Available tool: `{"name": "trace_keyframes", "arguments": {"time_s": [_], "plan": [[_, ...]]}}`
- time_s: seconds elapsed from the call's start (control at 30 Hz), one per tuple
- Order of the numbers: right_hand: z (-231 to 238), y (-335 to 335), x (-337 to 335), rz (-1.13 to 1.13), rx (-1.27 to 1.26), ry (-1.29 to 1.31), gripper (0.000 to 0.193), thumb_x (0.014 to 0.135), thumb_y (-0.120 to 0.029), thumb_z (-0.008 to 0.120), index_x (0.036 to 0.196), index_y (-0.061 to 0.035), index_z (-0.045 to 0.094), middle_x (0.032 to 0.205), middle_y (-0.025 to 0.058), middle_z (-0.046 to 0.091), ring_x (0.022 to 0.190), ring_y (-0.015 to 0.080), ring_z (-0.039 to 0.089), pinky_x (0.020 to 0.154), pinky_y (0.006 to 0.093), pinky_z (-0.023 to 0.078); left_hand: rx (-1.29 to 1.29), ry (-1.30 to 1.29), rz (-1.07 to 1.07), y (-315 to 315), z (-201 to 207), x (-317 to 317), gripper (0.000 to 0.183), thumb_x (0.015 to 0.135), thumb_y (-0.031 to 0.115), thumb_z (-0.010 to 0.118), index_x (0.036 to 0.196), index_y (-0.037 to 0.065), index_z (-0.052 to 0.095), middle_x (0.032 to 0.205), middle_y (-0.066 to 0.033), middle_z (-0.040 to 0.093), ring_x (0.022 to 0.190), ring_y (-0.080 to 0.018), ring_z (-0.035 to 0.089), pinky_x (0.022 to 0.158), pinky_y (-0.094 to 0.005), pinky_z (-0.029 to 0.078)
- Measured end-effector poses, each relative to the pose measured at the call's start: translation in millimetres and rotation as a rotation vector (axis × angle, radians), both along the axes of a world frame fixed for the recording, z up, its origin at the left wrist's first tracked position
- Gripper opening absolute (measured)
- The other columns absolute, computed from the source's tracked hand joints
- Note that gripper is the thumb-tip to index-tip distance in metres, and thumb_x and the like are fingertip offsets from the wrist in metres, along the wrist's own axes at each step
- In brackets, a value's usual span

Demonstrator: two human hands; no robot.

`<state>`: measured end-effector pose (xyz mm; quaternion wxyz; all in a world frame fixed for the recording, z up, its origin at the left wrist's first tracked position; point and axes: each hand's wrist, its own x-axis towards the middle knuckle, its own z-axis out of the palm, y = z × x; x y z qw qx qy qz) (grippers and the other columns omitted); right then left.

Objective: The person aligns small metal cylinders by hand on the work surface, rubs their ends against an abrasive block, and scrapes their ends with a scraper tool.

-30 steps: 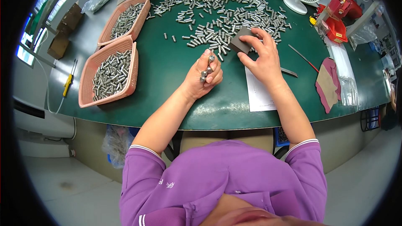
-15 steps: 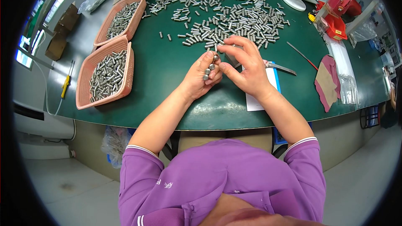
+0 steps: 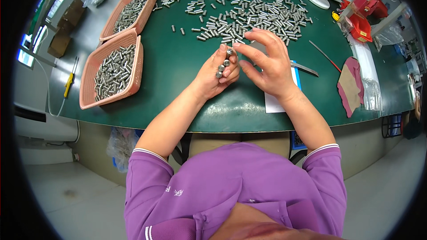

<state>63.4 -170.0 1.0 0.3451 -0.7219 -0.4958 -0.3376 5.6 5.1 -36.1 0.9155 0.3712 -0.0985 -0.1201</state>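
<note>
Metal pins [image 3: 226, 62] — clasped in left hand [image 3: 212, 74] — right hand [image 3: 272, 68] half-open nearby

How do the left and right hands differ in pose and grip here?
The left hand is curled around several metal pins; the right hand is open, thumb and index finger parted, with no pin visible in its grasp. The left hand points toward the picture's upper right; the right hand points toward its upper left. Both are bare and close together over the green table; whether they touch is unclear.
</note>
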Motion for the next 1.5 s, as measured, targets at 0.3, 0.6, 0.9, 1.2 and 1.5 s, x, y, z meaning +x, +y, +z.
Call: {"name": "trace_keyframes", "arguments": {"time_s": [0.3,0.6,0.9,1.2,1.5], "plan": [[-5.8,-4.0,2.6,-0.057,-0.041,0.011,0.031,0.072,-0.014,0.076,0.102,-0.0175,0.072,0.119,0.005,0.059,0.116,0.0303,0.055,0.098,0.0463,0.044,0.019,0.029,0.06,-2.2,4.4,-0.4,0.04,0.104,0.047,0.038,0.092,0.011,0.051,0.058,0.0047,0.042,0.045,-0.0063,0.032,0.048,-0.022,0.027],[-2.6,3.1,-3.6,0.083,-0.064,0.008,0.031,0.076,-0.013,0.072,0.106,-0.0191,0.072,0.123,0.0058,0.059,0.117,0.0301,0.055,0.099,0.048,0.043,0.038,0.134,0.183,-3.1,4.5,0.9,0.034,0.104,0.043,0.044,0.095,0.011,0.051,0.061,0.005,0.043,0.049,-0.0051,0.036,0.054,-0.0216,0.034],[-5.6,0.7,-4.0,0.051,-0.1,0.023,0.035,0.072,-0.013,0.074,0.107,-0.0181,0.07,0.125,0.0052,0.058,0.12,0.0306,0.053,0.102,0.0484,0.041,0.044,0.118,0.233,0.1,-2.2,4.8,0.034,0.104,0.042,0.045,0.1,0.009,0.053,0.064,0.0043,0.044,0.05,-0.006,0.037,0.051,-0.0214,0.033],[-8.2,2.2,-4.2,0.052,-0.145,0.03,0.038,0.072,-0.012,0.074,0.109,-0.0158,0.067,0.127,0.0058,0.057,0.121,0.0311,0.053,0.101,0.0484,0.041,0.078,0.139,0.282,-2.0,-3.5,6.0,0.033,0.104,0.04,0.046,0.1,0.008,0.053,0.064,0.0037,0.045,0.05,-0.0064,0.036,0.051,-0.022,0.031],[-8.1,3.7,-4.5,0.035,-0.108,0.036,0.037,0.072,-0.01,0.073,0.108,-0.0154,0.067,0.126,0.0061,0.057,0.12,0.0312,0.053,0.1,0.0483,0.042,-0.007,0.127,0.223,3.6,-10.8,9.0,0.038,0.102,0.045,0.049,0.1,0.007,0.051,0.062,0.003,0.045,0.049,-0.0069,0.036,0.049,-0.0216,0.029]]}}
